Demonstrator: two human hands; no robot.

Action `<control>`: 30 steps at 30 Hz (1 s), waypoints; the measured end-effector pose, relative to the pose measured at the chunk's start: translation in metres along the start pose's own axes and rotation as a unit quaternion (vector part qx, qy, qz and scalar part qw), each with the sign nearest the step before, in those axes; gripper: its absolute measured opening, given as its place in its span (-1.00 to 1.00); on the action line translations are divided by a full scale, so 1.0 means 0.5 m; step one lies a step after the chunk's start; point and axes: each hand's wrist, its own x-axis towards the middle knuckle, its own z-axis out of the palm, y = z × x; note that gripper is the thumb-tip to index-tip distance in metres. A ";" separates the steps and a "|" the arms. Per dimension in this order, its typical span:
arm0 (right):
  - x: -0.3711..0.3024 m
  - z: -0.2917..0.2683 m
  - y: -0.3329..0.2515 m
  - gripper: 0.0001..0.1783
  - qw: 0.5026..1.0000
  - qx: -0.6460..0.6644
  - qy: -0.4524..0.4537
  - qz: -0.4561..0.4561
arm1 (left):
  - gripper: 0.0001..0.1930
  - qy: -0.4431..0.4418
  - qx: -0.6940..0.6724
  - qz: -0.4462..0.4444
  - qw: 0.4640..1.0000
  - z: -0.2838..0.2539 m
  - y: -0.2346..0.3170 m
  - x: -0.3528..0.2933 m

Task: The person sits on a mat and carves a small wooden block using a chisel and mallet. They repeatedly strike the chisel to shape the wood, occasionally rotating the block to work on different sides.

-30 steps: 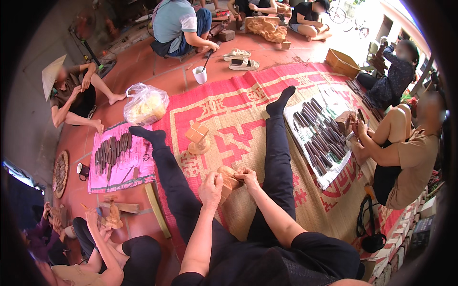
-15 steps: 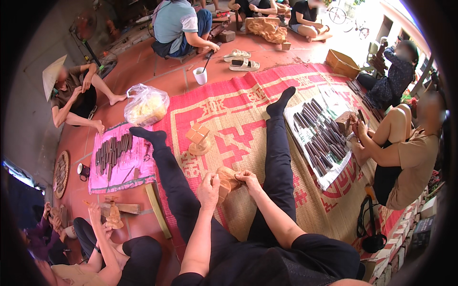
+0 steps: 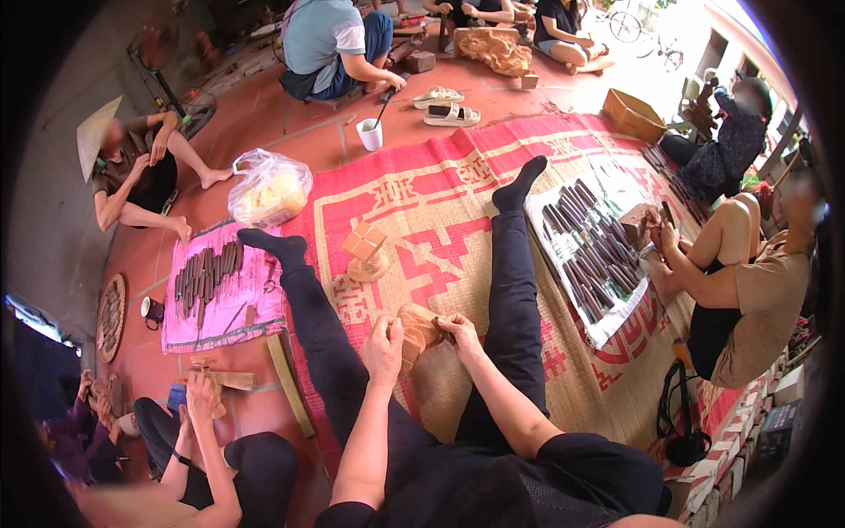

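Observation:
A light-brown wooden carving (image 3: 417, 333) is held between my legs, above the mat. My left hand (image 3: 384, 349) is closed round its left side, thumb uppermost. At the carving's right end my right hand (image 3: 460, 335) is closed in a pinch, fingertips against the wood. A small dark edge shows at those fingertips; what it belongs to is too small to make out. Beyond my hands, a second wooden piece (image 3: 365, 250) with a blocky top and a round base stands on the red-and-straw woven mat (image 3: 422, 231).
Many dark-handled carving tools lie on a white sheet (image 3: 602, 333) to the right and a pink cloth (image 3: 180, 339) to the left. A plastic bag (image 3: 269, 192), a white cup (image 3: 370, 137) and a wooden strip (image 3: 290, 387) lie around the mat. Co-workers sit on several sides.
My right fingertips have shifted slightly at the carving's end, and the dark edge there shows more. At lower left, a co-worker's raised hand has come down onto their own carving.

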 end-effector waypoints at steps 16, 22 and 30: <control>0.041 -0.025 0.036 -0.74 0.985 -0.162 -0.001 -0.060 | -0.76 -0.012 0.018 -0.008 1.000 0.010 0.012 -0.003; 0.018 0.009 0.004 -0.76 0.995 -0.098 0.020 -0.020 | -0.76 0.007 0.023 0.002 1.000 0.005 -0.003 0.003; 0.029 -0.007 0.024 -0.76 0.986 -0.160 -0.021 -0.048 | -0.77 -0.001 0.020 -0.024 1.000 0.007 0.008 -0.005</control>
